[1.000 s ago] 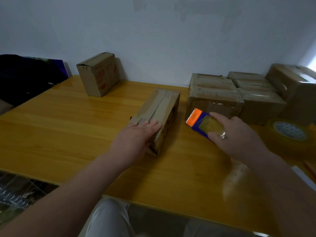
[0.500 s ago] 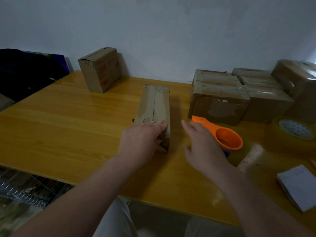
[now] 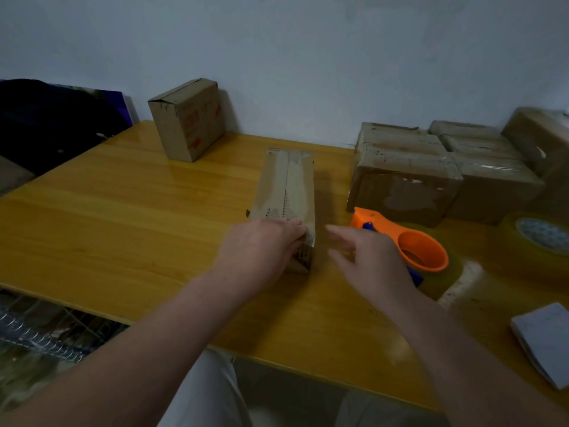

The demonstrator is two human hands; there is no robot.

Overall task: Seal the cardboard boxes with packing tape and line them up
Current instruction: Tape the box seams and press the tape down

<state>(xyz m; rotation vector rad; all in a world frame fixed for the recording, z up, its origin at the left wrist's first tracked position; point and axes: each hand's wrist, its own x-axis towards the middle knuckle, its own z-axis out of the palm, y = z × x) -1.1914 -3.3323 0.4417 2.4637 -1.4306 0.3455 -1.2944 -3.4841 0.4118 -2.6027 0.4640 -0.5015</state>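
A narrow cardboard box (image 3: 288, 183) lies in the middle of the worktop (image 3: 123, 226). Its long axis runs from the near edge straight toward the far edge and the wall. Its top faces up, with a strip of clear tape along the centre seam. The tape looks wrinkled and uneven, and the near end face shows folded flaps.

The left hand (image 3: 261, 245) rests on the near end of the box, its fingers laid across the top edge and pressing down; the thumb is hidden. The right hand (image 3: 369, 260) hovers just right of the box, fingers loose and spread, holding nothing.

An orange tape dispenser (image 3: 421, 251) sits on the worktop just behind the right hand. Taped boxes (image 3: 403, 177) stand packed together toward the far right corner. A single upright box (image 3: 187, 121) stands at the far left corner. A roll of tape (image 3: 538, 238) lies at the right edge, and a white pad (image 3: 548, 340) lies nearer the front.
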